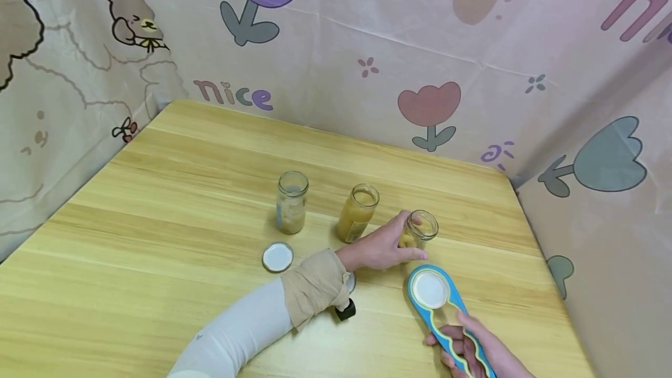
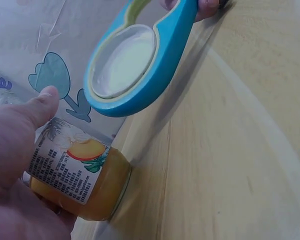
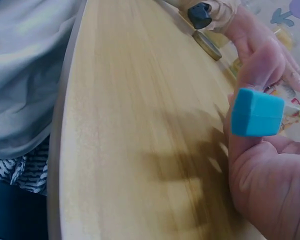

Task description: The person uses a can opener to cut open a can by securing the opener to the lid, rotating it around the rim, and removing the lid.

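Observation:
My left hand (image 1: 385, 245) grips an open glass jar (image 2: 107, 185) at the right of the row, thumb on the near side and fingers round the far side. The jar has a printed fruit label (image 2: 70, 160) and yellowish contents, and its mouth is bare. Just in front of it, my right hand (image 1: 493, 346) holds a blue jar opener (image 2: 172, 60) by its wavy-edged handles. A white-faced lid (image 1: 431, 289) sits in the opener's round end, raised above the table in the left wrist view.
Two more lidless jars stand farther left: one filled with something yellow (image 1: 358, 213), the other mostly see-through (image 1: 291, 203). A lid (image 1: 277, 257) lies white side up before them. Another lid (image 3: 207, 46) is partly hidden by the left forearm. Printed cloth (image 1: 336, 57) walls the wooden table (image 1: 157, 261).

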Demonstrator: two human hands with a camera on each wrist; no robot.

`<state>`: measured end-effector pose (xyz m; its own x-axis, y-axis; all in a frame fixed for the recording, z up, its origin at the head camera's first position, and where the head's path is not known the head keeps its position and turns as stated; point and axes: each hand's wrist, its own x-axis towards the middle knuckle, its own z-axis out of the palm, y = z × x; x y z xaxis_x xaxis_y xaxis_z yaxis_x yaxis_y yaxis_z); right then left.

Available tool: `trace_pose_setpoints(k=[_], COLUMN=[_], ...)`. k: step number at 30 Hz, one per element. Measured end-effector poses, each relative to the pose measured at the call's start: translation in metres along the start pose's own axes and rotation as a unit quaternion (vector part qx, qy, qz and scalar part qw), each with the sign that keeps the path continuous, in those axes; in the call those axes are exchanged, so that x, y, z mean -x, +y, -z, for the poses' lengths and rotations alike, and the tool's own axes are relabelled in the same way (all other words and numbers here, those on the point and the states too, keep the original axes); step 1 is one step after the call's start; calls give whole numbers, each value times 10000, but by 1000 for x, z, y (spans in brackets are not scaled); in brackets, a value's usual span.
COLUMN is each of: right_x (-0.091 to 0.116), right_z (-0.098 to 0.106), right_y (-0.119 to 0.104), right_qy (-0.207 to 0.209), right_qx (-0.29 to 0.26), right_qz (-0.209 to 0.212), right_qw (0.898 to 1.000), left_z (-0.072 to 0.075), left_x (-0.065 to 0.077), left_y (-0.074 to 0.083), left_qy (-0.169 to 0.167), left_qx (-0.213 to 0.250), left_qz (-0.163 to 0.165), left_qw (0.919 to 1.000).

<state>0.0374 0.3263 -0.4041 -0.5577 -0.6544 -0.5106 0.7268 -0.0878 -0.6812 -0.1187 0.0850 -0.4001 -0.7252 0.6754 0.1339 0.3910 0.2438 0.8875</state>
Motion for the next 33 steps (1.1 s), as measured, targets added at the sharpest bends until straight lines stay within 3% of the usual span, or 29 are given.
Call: trace_pose_setpoints(k=[4, 7, 13, 19, 26, 33], right_x=[0, 0, 1, 1, 3, 2], right_z=[-6, -8, -10, -12, -13, -12], right_y=[-2, -3, 2, 6, 7, 6], right_qy=[439, 338, 23, -99, 2, -421], right_qx=[440, 449, -298, -1345, -1331, -1332], right_qz=[10, 44, -213, -457, -403, -444], right_qw=[9981, 9984, 9993, 9898, 9903, 9892], left_z=[0, 0, 0, -1, -1, -2], left_x=[0, 0, -1, -1, -1, -1], left_y=[-1, -1, -2, -3, -3, -3], left_qy=[45, 82, 118, 121, 150, 172], left_qx=[-41, -66, -40, -27, -75, -102], left_qz=[-15, -11, -44, -94, -52, -25], left_qw=[10000, 9999, 9999, 9999, 9998, 9998])
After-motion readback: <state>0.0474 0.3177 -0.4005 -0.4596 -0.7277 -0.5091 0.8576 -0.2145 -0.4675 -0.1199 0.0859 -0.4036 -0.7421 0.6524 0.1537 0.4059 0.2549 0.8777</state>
